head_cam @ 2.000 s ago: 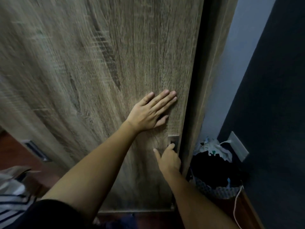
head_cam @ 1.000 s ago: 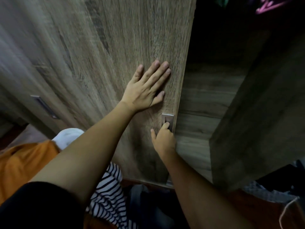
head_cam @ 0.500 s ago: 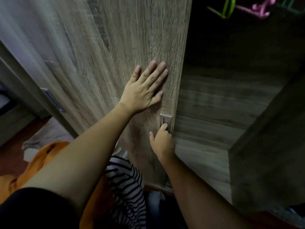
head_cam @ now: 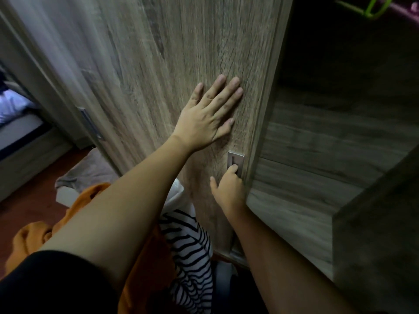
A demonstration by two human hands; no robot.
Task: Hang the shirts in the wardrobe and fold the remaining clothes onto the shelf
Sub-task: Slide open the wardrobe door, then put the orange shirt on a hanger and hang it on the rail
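A wood-grain sliding wardrobe door fills the middle of the view. My left hand presses flat on it with straight fingers. Below it, my right hand has its fingers hooked into the metal recessed handle at the door's right edge. To the right the dark wardrobe interior stands exposed, with a wooden shelf and a green hanger at the top. On the floor below lie an orange garment, a black-and-white striped shirt and a grey cloth.
A second door panel with its own metal handle overlaps at the left. A bed stands at the far left on the reddish floor. The wardrobe's side panel rises at the right.
The door has slid left under both hands, uncovering more of the wardrobe interior and shelf. The hangers, the clothes on the floor and the bed have come into view.
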